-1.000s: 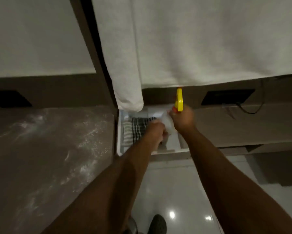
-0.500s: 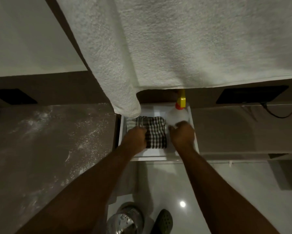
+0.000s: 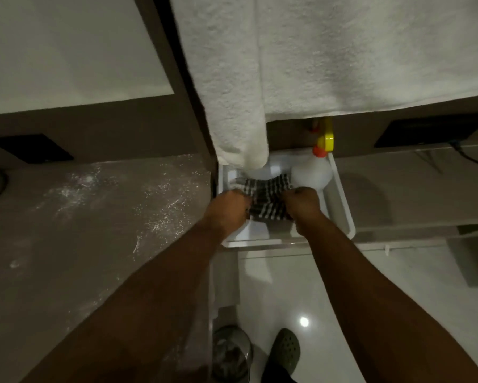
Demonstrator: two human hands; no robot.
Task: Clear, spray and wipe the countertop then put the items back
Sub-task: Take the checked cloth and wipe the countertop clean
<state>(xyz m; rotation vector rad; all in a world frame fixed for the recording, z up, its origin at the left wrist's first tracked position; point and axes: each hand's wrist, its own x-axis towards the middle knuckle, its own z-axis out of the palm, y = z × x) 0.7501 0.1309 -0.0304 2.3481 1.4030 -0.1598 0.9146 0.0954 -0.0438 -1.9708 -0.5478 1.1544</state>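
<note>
– Both hands, status?
– Left hand (image 3: 226,214) and right hand (image 3: 301,205) are each curled tight on opposite edges of the checked cloth (image 3: 268,200). The cloth lies in the white bin (image 3: 342,205), just beside the spray bottle (image 3: 312,172) standing at the bin's far end.
– Recommended handling?
– Lift the cloth straight up, gathered, so it does not drag the bottle over. In my judgement one hand should then release and take the bottle by its neck. The hanging towel (image 3: 342,51) overhangs the bin's far end, so keep clear of it.
– Work surface?
– Tabletop (image 3: 94,217), left of the bin, shows white powdery smears. Wiping not yet done.
</note>
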